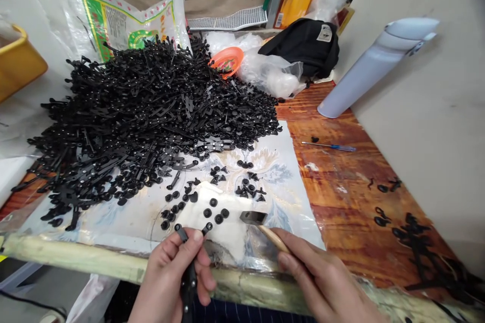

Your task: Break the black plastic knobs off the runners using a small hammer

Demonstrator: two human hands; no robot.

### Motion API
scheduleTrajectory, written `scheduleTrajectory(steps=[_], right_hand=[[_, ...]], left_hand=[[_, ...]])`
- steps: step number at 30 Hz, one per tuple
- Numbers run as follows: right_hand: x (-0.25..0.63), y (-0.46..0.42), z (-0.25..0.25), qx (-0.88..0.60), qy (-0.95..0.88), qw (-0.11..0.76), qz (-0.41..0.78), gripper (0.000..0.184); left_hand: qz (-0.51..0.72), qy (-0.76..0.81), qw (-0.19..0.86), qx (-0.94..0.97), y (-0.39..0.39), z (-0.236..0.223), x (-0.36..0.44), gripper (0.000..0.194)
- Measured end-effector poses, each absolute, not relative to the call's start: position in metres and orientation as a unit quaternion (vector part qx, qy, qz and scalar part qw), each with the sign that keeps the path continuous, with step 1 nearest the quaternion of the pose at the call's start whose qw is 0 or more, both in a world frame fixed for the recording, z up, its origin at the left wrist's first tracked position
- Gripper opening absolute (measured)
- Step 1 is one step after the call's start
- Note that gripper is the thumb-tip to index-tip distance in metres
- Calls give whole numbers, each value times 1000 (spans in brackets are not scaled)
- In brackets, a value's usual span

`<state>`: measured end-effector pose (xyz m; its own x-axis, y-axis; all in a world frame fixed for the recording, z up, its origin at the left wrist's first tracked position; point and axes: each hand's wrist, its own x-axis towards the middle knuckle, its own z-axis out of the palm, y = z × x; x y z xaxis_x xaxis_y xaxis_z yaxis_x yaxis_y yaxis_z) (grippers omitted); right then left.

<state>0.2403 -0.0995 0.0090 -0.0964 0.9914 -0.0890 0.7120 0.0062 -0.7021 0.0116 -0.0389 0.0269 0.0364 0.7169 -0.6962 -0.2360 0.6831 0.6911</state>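
Near the table's front edge, my left hand [180, 272] is closed around a black jointed plastic linkage [188, 287]. Two of its ring-ended arms stick up past my thumb, and its lower end hangs below my palm. My right hand [318, 275] grips the wooden handle of a small hammer [253, 218], whose dark metal head is held over the white patch of the table cover. Several small round black caps [213, 209] lie just beyond my hands, apart from the hammer head. More black caps [248, 187] are grouped farther right.
A large heap of black linkages [151, 96] covers the left and back. Behind it stand a printed plastic sack [132, 25], an orange dish [227, 60] and a black bag [303, 48]. A pale bottle [373, 68] and a screwdriver [329, 146] are at right, with black parts [420, 247] nearer.
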Motion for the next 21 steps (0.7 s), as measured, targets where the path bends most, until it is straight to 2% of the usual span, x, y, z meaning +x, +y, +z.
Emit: scheduleTrajectory(steps=[6, 21], right_hand=[[238, -95, 4, -651, -646, 189, 349, 32], [239, -96, 2, -641, -647, 193, 365, 31]], left_hand=[[345, 609, 693, 175, -33, 33, 23, 34], [355, 623, 675, 173, -33, 29, 32, 30]])
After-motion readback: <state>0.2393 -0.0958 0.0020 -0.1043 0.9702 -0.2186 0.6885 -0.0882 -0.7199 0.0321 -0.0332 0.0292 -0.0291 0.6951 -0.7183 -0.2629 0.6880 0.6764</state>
